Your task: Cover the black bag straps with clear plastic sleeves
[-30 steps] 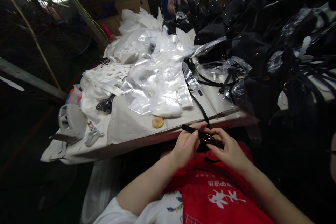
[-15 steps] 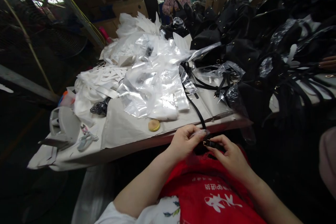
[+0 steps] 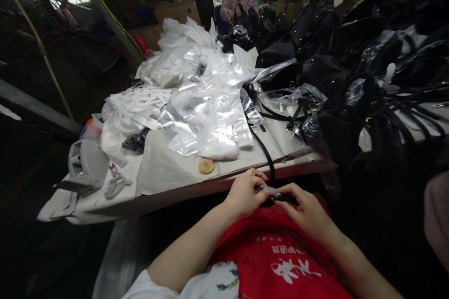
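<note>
At the near edge of the table (image 3: 168, 168), just above the apron (image 3: 264, 238), I am watching both hands through the head camera, from far away, and I am taking the gap between them as the centre of my clock. In this centre the strap (image 3: 288, 199) is lying. Its long axis is running from between nine and ten o'clock to between three and four, so across the body. The left hand (image 3: 246, 192) is pinching the film (image 3: 269, 191) between thumb and fingers, at the nine o'clock side. The right hand (image 3: 307, 206) is pinching the dark part of the strap, at three, and is being the nearer one to it. Whether the film is wrapping the strap or only covering it, I am not able to tell; the fingers are hiding too much. At twelve o'clock a band (image 3: 264, 149) is hanging over the table edge, and I am losing it behind the hands. Toward ten the disc (image 3: 206, 166) is resting; at eleven clear bags (image 3: 217, 121) are lying, and toward one, black bags (image 3: 322, 74).
</note>
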### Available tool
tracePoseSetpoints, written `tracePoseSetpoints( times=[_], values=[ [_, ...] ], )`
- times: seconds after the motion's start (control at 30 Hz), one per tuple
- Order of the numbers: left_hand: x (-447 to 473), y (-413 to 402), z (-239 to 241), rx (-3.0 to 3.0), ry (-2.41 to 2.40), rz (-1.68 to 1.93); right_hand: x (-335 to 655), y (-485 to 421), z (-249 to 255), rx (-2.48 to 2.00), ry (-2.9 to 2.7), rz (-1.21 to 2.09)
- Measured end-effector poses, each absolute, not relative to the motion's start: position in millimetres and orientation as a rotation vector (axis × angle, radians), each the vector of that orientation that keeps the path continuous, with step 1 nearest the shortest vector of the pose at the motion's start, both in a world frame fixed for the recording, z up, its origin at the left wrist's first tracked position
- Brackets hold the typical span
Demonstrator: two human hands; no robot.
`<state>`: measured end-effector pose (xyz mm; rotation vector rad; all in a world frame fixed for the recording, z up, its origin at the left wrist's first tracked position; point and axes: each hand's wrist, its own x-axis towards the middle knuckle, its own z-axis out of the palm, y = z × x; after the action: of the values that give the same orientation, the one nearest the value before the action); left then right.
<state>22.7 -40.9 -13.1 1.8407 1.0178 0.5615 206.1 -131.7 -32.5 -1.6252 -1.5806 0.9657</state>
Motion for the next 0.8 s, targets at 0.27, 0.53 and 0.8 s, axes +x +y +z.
tracePoseSetpoints(
  times=[0.27,0.53,0.8],
  values=[
    [36,-72,-23,1.839,1.080,0.783,198,-133,-36,-1.659,-1.550,0.970],
    [33,-53,-20,1.760,0.859,0.733,212,-131,-36,-1.629,-1.414,0.974],
    [36,-58,-33,1.819,0.886,0.636,210,-132,-32,-1.632,-1.501,0.932]
  ],
)
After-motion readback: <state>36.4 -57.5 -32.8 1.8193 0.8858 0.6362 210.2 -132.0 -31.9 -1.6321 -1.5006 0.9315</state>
